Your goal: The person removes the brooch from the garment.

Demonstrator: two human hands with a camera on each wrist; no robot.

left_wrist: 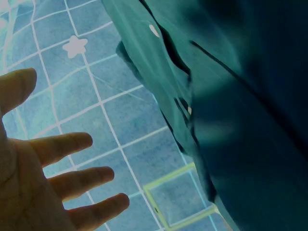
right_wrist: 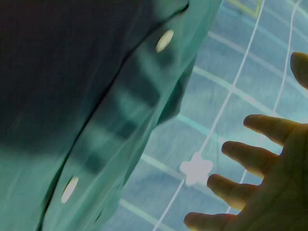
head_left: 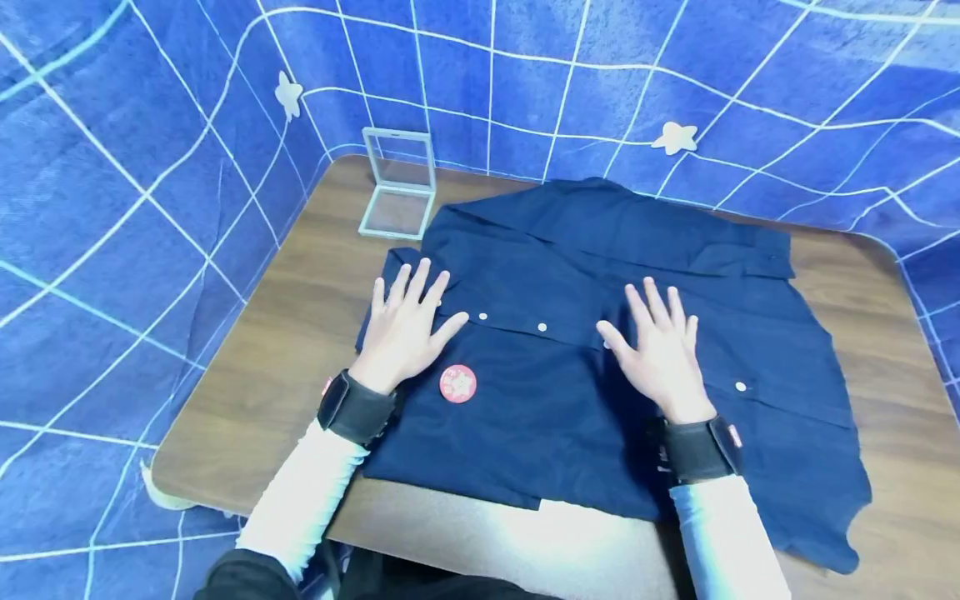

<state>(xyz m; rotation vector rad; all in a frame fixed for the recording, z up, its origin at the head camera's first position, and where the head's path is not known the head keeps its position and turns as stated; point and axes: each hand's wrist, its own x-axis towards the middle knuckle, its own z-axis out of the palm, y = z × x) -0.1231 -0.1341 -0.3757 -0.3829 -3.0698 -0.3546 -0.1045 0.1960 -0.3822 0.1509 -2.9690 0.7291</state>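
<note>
Two hands lie flat on a dark navy shirt point(head_left: 600, 333) spread over a brown wooden table point(head_left: 285, 333) in the head view. The left hand point(head_left: 405, 329) rests with fingers splayed and straight on the folded left part of the shirt, just beside the line of white snap buttons point(head_left: 542, 327). The right hand point(head_left: 663, 354) presses in the same released, flat way on the shirt's middle, near another button. Neither hand grasps cloth. A round red badge point(head_left: 458, 383) sits on the shirt just by the left wrist. A clear acrylic stand point(head_left: 397, 183) is at the table's far left corner, well apart from the shirt, and blue gridded cloth point(head_left: 112, 208) walls the scene.

In the left wrist view the left hand point(left_wrist: 33, 183) shows spread, straight fingers, with the shirt point(left_wrist: 240, 144) to its right; the picture is oddly tinted, so the exact contact is hard to make out.

In the right wrist view the right hand point(right_wrist: 269, 183) is likewise uncurled beside the shirt point(right_wrist: 86, 96) and two pale buttons.

The step in hand looks like smoothing the shirt flat between folds. The next move probably calls for pinching an edge or a sleeve and carrying it over evenly, without dragging the layers beneath.
</note>
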